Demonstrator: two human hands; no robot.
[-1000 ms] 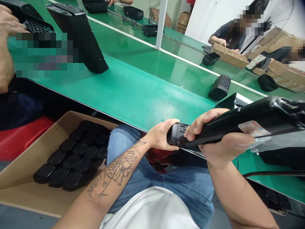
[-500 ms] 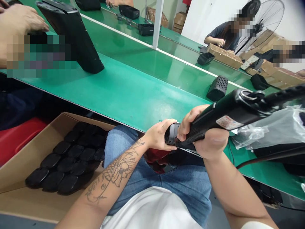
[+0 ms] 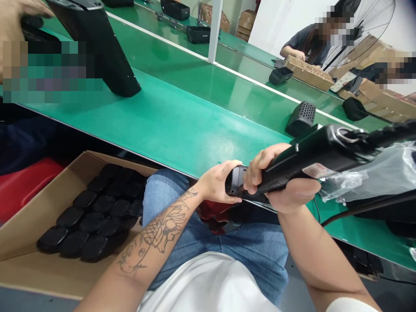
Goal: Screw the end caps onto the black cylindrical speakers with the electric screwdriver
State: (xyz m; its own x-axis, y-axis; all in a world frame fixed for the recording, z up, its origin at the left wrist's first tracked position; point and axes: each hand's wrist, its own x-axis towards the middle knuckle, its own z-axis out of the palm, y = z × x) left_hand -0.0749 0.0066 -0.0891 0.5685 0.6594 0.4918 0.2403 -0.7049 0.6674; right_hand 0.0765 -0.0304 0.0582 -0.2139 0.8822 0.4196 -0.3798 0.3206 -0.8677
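Observation:
My left hand (image 3: 217, 184) grips a small black plastic housing (image 3: 234, 186) at the near edge of the green bench (image 3: 182, 125), over my lap. My right hand (image 3: 282, 184) is wrapped around the black barrel of an electric screwdriver (image 3: 325, 156), whose tip end points down at the housing. The tip itself is hidden behind my fingers. The screwdriver's cable runs off to the right.
An open cardboard box (image 3: 32, 242) by my left knee holds several black parts (image 3: 94, 216). A tall black casing (image 3: 104, 47) stands at the far left by another person's hand (image 3: 19, 13). A perforated black housing (image 3: 300, 119) and a clear plastic bag (image 3: 373, 173) lie on the bench. A person works at the far bench.
The screwdriver body has tilted and shifted slightly left, then settled. Both hands have stayed on the housing at the bench edge. The view has drifted a little.

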